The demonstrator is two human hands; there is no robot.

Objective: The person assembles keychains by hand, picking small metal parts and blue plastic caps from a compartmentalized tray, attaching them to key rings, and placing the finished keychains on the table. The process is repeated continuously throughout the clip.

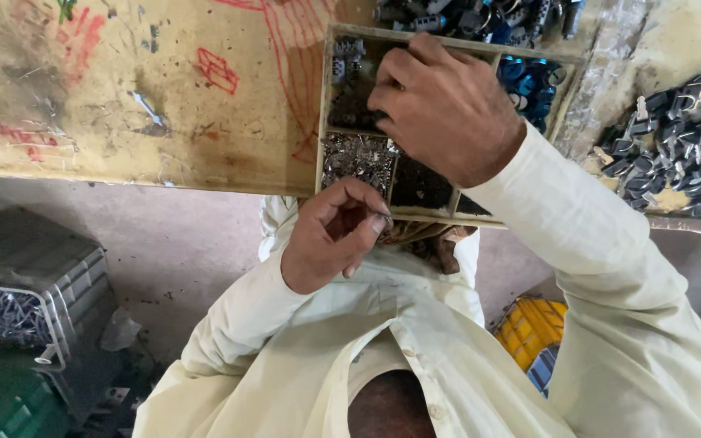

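Small metal part (pixel 384 217) pinched in left hand (pixel 330 235) fingertips; right hand (pixel 444 105) curled inside tray (pixel 324 122).

My right hand (pixel 445 105) reaches forward, back up, fingers curled down out of sight. My left hand (pixel 334 235) sits nearer my chest, fingertips (pixel 379 221) pinched together, sleeves pale.

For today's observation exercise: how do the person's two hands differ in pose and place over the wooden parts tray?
The right hand reaches far into the wooden compartment tray, fingers curled down into a dark upper compartment; the left hand stays at the tray's near edge. The right hand shows its back, hiding any grip; the left hand shows curled fingers pinching a small metal part. Both wear pale long sleeves.
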